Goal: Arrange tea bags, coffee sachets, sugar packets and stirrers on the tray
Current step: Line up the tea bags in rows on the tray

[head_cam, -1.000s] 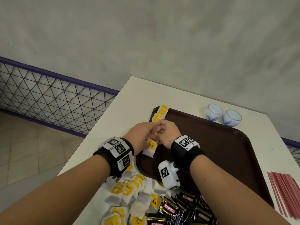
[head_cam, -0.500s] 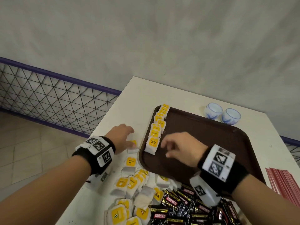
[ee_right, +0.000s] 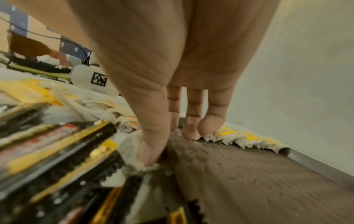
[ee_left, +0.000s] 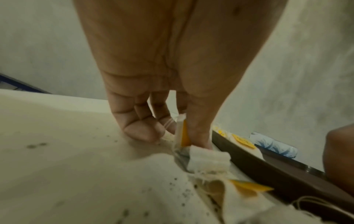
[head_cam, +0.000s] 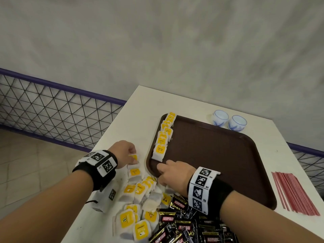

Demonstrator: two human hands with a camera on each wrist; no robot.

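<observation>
A brown tray (head_cam: 219, 155) lies on the white table, with a row of yellow-tagged tea bags (head_cam: 162, 141) along its left edge. Left of the tray, my left hand (head_cam: 130, 156) pinches one tea bag (ee_left: 182, 134) upright between thumb and fingers. My right hand (head_cam: 160, 174) hovers over the tray's near-left corner, fingers straight down on the tray (ee_right: 249, 174), thumb pressing a loose tea bag (ee_right: 132, 145). More loose tea bags (head_cam: 138, 190) lie in a pile by the near edge, beside black coffee sachets (head_cam: 177, 223). Red stirrers (head_cam: 294, 193) lie right of the tray.
Two small blue-and-white cups (head_cam: 220, 117) (head_cam: 237, 122) stand behind the tray. The table's left edge (head_cam: 112, 137) drops off toward a mesh railing (head_cam: 57, 111). Most of the tray's floor is bare.
Both hands left the tea bag row. The left moved to the loose bags beside the tray and took one; the right drew back to the tray's near-left corner.
</observation>
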